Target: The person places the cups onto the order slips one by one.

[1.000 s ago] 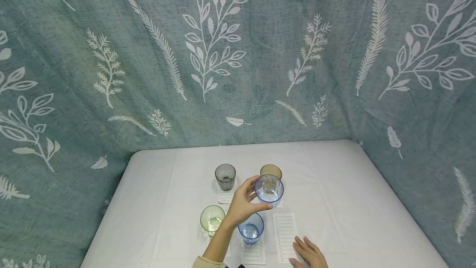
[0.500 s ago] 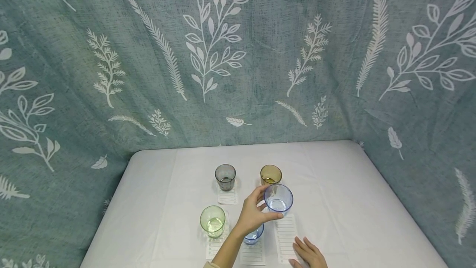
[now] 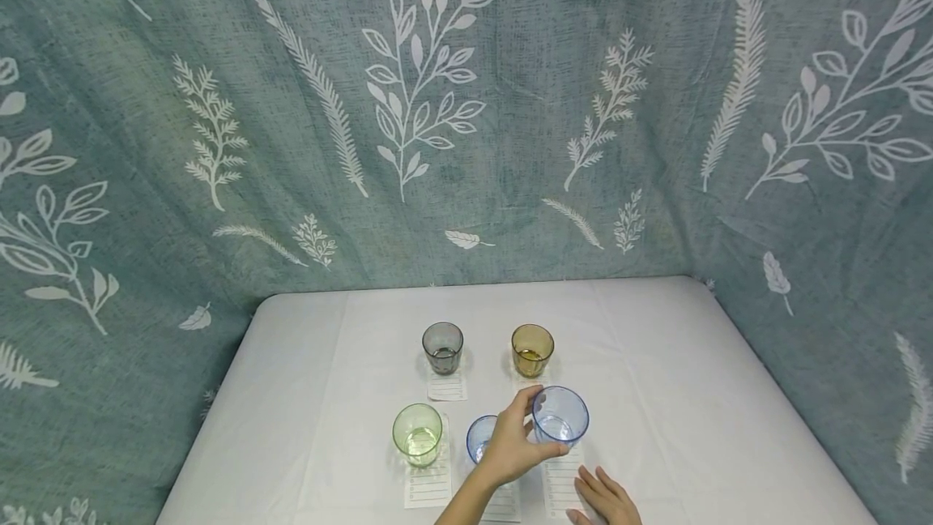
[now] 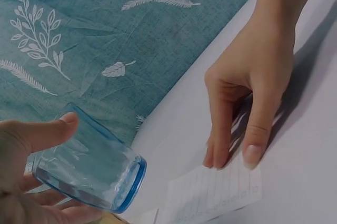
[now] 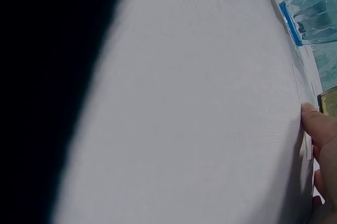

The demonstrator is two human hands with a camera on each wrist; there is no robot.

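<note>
My left hand [image 3: 510,448] grips a pale blue glass tumbler [image 3: 560,416] between thumb and fingers, above the table and over the far end of a printed paper slip [image 3: 561,486]. The left wrist view shows this tumbler [image 4: 89,163] tilted, the thumb on one side and fingers on the other. Beside the slip's right edge is my right hand [image 3: 611,499], its fingers extended; in the left wrist view the fingertips [image 4: 253,155] point down at the paper. A second blue tumbler [image 3: 479,434] stands partly hidden behind my left hand.
A green tumbler [image 3: 418,436] stands at the left on a slip [image 3: 428,494]. Farther back are a grey tumbler [image 3: 442,348] and an amber tumbler [image 3: 532,351], with slips under them. White cloth [image 3: 328,428] covers the table, and a patterned teal curtain [image 3: 510,144] hangs behind.
My left hand has carried the blue tumbler rightward and toward me, from in front of the amber tumbler to over the right-hand slip. The right hand has stayed in place.
</note>
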